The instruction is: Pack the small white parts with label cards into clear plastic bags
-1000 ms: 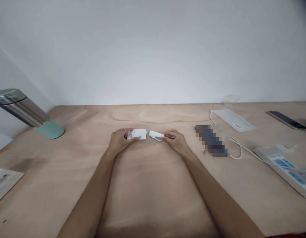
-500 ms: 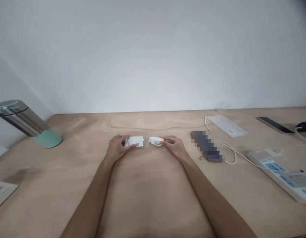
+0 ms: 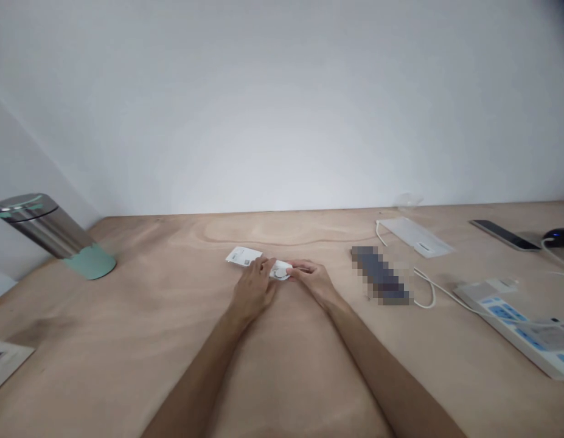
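Between my hands, low over the wooden table, is a small rounded white item (image 3: 280, 269) with a dark curved line on it; it looks like a coiled cable, but its kind is not clear. My right hand (image 3: 313, 280) pinches its right end between thumb and fingers. From the left, my left hand (image 3: 253, 287) closes its fingers on the other end, hiding part of it; its thumb is out of sight. Just beyond the left fingers lies a flat white packet (image 3: 244, 255) with print and a small dark square code.
To the left stands a steel and mint-green tumbler (image 3: 90, 261), with a printed sheet (image 3: 8, 362) nearer me. On the right are a pixelated dark object (image 3: 382, 277), a white cable (image 3: 433, 292), a clear sleeve (image 3: 418, 236), a phone (image 3: 505, 235) and a blue-and-white box (image 3: 519, 328).
My left hand has let go of the white packet and moved right to the small white item. My right hand has shifted slightly left and nearer with that item.
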{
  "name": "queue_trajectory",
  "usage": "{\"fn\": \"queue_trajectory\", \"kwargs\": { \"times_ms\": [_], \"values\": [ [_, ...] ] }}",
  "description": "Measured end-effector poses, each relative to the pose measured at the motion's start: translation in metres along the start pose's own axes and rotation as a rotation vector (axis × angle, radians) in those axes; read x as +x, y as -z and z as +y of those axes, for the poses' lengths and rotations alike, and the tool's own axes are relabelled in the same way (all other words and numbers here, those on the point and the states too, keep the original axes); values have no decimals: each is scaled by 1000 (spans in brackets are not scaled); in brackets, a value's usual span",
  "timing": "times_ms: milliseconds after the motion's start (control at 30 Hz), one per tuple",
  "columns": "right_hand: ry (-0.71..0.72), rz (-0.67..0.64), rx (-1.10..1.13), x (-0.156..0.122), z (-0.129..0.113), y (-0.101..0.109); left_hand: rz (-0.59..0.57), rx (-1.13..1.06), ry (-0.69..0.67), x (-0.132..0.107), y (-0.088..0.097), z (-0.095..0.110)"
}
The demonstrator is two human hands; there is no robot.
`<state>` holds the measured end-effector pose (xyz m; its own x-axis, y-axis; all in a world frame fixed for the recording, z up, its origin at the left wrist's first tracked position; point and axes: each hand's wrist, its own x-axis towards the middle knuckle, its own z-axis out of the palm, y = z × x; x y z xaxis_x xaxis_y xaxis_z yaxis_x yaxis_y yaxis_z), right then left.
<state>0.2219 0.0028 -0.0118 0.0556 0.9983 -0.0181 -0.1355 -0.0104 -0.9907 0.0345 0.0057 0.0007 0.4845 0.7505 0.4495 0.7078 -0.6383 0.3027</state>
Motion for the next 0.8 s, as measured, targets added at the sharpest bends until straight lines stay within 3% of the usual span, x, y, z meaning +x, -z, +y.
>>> {"fn": "queue_trajectory", "kwargs": {
  "times_ms": [200,433,633,800],
  "values": [
    [-45,-34,53,-1,-2,-1,-14,-19,86,-1,-6,4],
    [-67,-21,-30,-1,1,0,-1,-32,95,-1,-7,-2],
    [1,-88,10,2,1,3,6,-15,81,0,-8,-5],
    [71,-115,-106,2,2,2,-23,-24,64,0,-8,-4]
  ]
}}
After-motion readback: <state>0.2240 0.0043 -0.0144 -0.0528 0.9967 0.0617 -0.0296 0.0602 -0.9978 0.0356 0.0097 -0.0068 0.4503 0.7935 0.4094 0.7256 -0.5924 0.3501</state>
